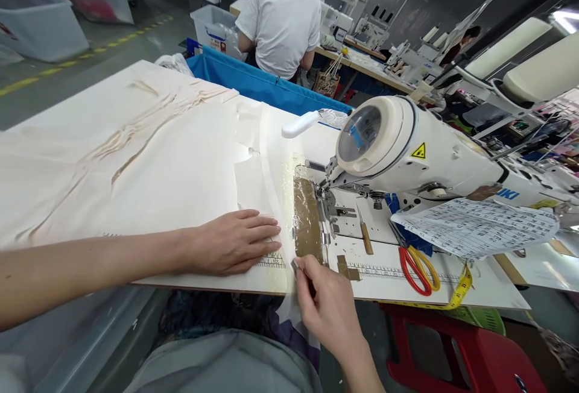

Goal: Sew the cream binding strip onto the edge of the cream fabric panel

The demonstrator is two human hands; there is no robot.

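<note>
My left hand [239, 242] lies flat, fingers stretched out, on the pale fabric [253, 182] near the front edge of the white sewing table. Just right of it, my right hand [325, 296] is closed at the table edge. A small grey metal tool [295, 265] pokes out between its thumb and forefinger; the rest is hidden in the palm, so its kind is unclear. Its tip meets the fabric's long strip-like edge, which hangs over the table front. The sewing machine head [389, 140] stands beyond, its needle area apart from both hands.
Right of the machine bed lie a wooden-handled awl [365, 233], scissors [418, 269] with red and yellow handles, a yellow tape measure [460, 287] and a printed sheet [479, 224]. A blue cloth bin [262, 79] borders the far edge. Beyond it sits a person [283, 19].
</note>
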